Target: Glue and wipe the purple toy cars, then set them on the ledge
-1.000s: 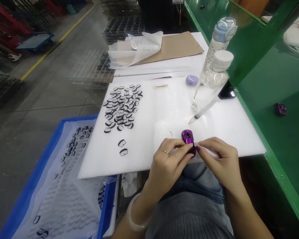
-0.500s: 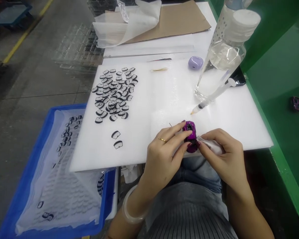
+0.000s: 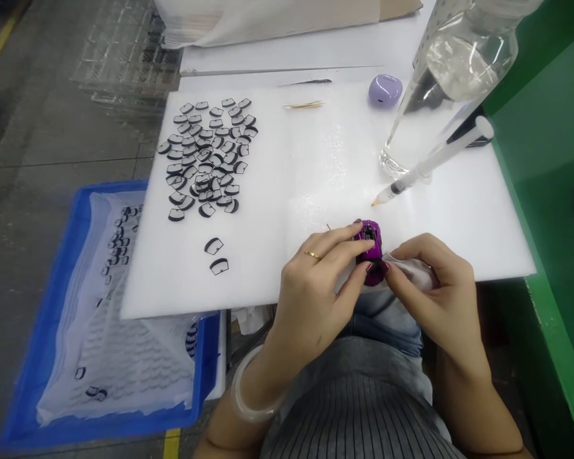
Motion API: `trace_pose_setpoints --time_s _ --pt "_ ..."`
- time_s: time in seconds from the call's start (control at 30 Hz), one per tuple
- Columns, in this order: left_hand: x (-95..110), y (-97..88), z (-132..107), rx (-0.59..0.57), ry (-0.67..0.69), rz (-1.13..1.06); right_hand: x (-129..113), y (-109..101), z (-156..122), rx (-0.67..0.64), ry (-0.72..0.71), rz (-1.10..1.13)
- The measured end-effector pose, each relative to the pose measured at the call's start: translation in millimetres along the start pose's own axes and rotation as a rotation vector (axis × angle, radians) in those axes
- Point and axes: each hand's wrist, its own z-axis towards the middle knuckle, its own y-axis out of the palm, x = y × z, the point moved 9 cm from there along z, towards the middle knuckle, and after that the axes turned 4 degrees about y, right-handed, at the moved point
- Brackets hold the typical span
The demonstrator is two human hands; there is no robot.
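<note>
My left hand point(image 3: 318, 280) pinches a small purple toy car point(image 3: 369, 247) at the near edge of the white foam board point(image 3: 287, 210). My right hand point(image 3: 435, 287) is closed on a white cloth point(image 3: 411, 271) and presses it against the car's near end. A syringe point(image 3: 425, 167) with an orange tip lies just beyond the car. A pile of small black-and-white window pieces point(image 3: 208, 156) lies at the board's left, with two loose ones point(image 3: 216, 256) nearer me.
A clear bottle point(image 3: 452, 76) stands at the back right beside a lilac case point(image 3: 385, 89). Toothpicks point(image 3: 303, 105) lie mid-back. A blue crate point(image 3: 48, 331) lined with white sheet holds more window pieces at the left. A green bench point(image 3: 555, 191) borders the right.
The view has dipped and moved closer. My left fingers have shifted further over the car's top while my right hand keeps the cloth at its near end.
</note>
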Motion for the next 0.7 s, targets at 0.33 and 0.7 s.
trace_pose_setpoints --time_s 0.33,0.7 --pt "4 11.0 -8 -0.006 0.058 0.163 -36 2 -23 0.218 -0.553 -0.338" --pt "19 7.8 -17 0.179 0.233 0.277 2 -78 20 0.355 -0.184 -0.28"
